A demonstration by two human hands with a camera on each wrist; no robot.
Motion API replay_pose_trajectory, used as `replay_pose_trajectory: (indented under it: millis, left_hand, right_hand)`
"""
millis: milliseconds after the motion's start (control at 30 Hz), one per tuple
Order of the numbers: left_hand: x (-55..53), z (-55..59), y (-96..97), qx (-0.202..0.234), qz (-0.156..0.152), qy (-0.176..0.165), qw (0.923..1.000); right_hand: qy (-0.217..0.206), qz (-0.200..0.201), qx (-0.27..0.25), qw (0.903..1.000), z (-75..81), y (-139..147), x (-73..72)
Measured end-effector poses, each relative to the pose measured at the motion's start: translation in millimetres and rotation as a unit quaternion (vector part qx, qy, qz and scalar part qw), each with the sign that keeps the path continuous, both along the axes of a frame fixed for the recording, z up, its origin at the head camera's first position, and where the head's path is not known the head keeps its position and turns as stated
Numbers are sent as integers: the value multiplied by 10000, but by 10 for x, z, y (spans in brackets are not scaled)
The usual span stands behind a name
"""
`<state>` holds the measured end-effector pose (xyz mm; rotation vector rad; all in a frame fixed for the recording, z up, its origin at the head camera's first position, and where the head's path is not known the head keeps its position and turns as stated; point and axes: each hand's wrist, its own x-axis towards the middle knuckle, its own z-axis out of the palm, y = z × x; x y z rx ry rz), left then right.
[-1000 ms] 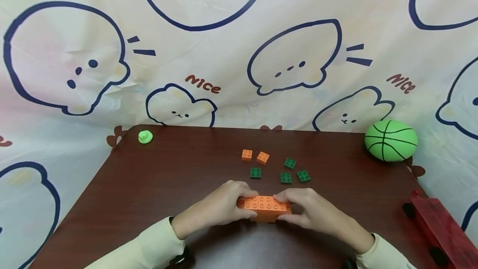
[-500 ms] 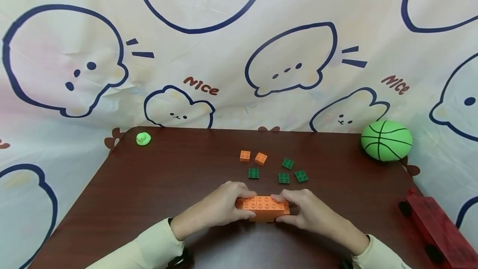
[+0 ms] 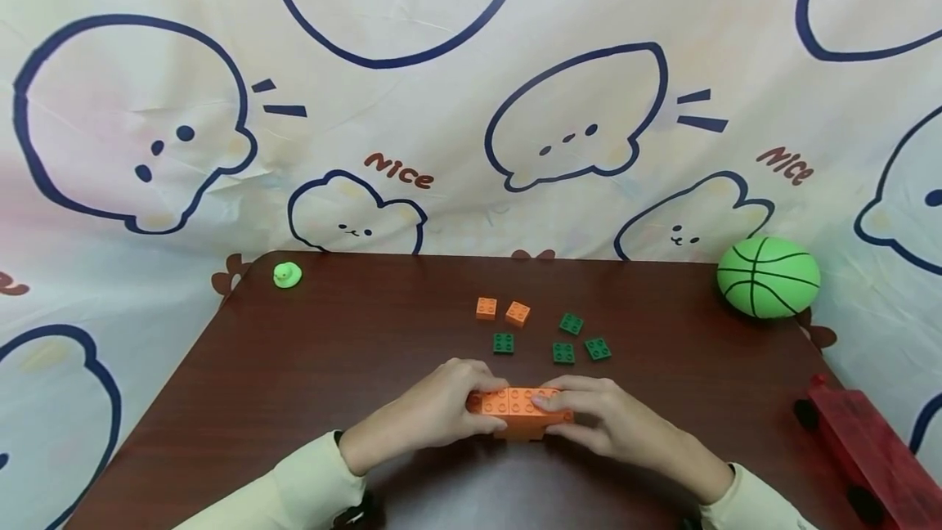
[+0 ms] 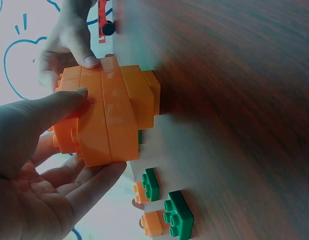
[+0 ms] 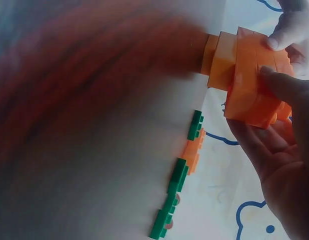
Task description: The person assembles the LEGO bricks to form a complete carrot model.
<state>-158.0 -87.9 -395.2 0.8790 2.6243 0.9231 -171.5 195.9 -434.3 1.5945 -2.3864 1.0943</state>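
A stack of orange toy building bricks [image 3: 521, 411] stands near the front middle of the table, studs upward. From the left wrist view, the orange stack [image 4: 112, 112] narrows in steps toward its foot. My left hand [image 3: 440, 406] grips its left end, thumb on the near side and fingers round the far side. At the opposite end my right hand [image 3: 621, 419] holds it, thumb in front, with a fingertip over the top studs. Its far side is hidden in the head view. Behind it lie two loose orange bricks [image 3: 486, 308] and several green bricks [image 3: 563, 352].
At the table's back left corner sits a small green toy duck [image 3: 287, 274]. A green ball with black lines [image 3: 769, 277] rests at the back right. Along the right edge stands a red toy vehicle [image 3: 876, 448] with black wheels. A patterned cloth [image 3: 456, 105] hangs behind the table.
My right hand's upper fingers have shifted left over the top studs. The orange stack and my left hand keep nearly the same place; the loose bricks have not moved.
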Motion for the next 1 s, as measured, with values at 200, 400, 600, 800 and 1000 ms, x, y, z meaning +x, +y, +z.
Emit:
replay_pose_trajectory:
  millis: [200,400,600,800,1000]
  left_hand:
    - [-20,0,10,83,-29,71,9999]
    - [-98,-17,5,331,-228,201,9990]
    - [-356,55,-21,635,182,389,9971]
    - [-808,17,-21,78,1277,921,9875]
    - [-1159,-93,28,-601,1369,596,9870]
  right_hand:
    - [46,-27,-27,10000,24,-5,16]
    - [-111,-149,34,9998,57,12,18]
    - [-256,-96,90,9996,76,-2,-8]
    - [-186,-200,392,9989,107,-13,-17]
    - [-294,-349,585,9972,106,-17,24]
